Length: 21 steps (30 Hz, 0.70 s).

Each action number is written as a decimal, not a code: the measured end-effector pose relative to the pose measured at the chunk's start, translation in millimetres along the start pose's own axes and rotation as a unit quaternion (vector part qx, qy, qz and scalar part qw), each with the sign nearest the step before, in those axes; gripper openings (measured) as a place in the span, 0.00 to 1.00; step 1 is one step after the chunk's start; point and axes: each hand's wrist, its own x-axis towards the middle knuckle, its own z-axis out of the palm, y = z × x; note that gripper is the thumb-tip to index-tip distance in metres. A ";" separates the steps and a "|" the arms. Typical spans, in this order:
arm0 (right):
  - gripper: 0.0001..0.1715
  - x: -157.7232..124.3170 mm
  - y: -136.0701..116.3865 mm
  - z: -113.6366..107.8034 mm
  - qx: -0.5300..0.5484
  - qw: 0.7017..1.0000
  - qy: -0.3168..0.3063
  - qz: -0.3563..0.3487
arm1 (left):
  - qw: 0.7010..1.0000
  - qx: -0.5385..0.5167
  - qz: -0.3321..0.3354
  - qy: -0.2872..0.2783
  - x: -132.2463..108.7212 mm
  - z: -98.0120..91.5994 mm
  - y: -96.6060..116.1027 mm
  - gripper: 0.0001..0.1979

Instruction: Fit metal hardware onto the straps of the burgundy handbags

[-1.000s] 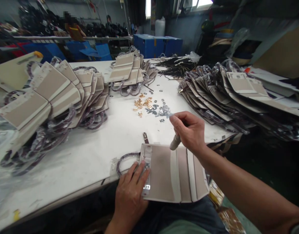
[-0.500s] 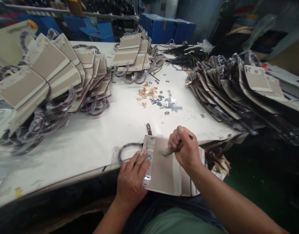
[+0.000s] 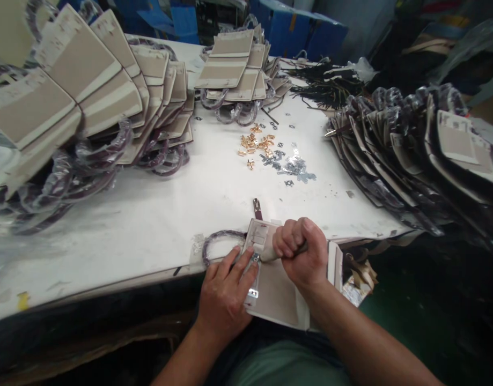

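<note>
A smooth beige panel (image 3: pixel 276 295) with straight, pale-edged sides lay across the desk's (image 3: pixel 149 225) near edge. The left hand (image 3: pixel 230 292) rested flat on its nine o'clock margin, fingers loosely spread and gripping nothing, beside a small shiny metal plate (image 3: pixel 256 258). The right hand's (image 3: pixel 303 249) fingers were curled tight round a blunt, pale tool (image 3: pixel 267 254), its rounded end close to that plate; contact could not be told.

From the panel, a curved, plastic-wrapped handle (image 3: pixel 206 247) sat at ten o'clock, glinting gold fittings (image 3: pixel 252 142) near twelve, and flat silvery plates (image 3: pixel 294 166) between twelve and one. Fanned stiff panels stood at ten (image 3: pixel 97 91) and two (image 3: pixel 457 139).
</note>
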 end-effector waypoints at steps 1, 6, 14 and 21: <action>0.28 1.5 0.2 -0.7 0.010 1.000 0.004 0.003 | 1.000 -0.003 -0.001 0.000 -0.3 0.4 -0.2 0.16; 0.28 6.6 2.2 -1.7 0.029 0.999 0.032 0.015 | 1.000 -0.011 0.000 0.001 -2.6 3.3 -1.5 0.16; 0.25 -8.4 8.5 3.9 -0.026 0.996 -0.059 -0.058 | 1.000 -0.013 0.007 0.016 -0.7 3.4 -1.2 0.16; 0.25 4.9 2.3 0.1 0.038 0.999 -0.012 -0.012 | 1.000 -0.020 0.001 0.006 -1.4 3.2 -0.7 0.17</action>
